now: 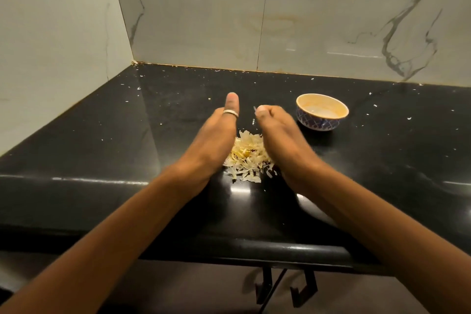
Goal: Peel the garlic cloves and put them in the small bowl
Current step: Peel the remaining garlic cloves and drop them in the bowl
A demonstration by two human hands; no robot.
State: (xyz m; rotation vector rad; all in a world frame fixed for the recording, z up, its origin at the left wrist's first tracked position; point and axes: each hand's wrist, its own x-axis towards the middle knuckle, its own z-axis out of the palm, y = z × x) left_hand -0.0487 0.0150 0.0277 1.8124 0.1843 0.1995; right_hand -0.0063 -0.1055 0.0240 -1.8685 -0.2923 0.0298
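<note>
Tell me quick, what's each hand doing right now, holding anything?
Left hand: open, thumb straight, beside the garlic peels, holding nothing visible.
Right hand: cannot tell; it is blurred and its grip is hidden.

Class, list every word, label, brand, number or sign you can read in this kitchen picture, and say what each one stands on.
None: nothing readable shows anywhere in view.
The small bowl bears only a blue-and-white lattice pattern, no lettering.
The ring on the thumb of the left hand shows no legible marking.
The black countertop and the marble wall carry no words.
</note>
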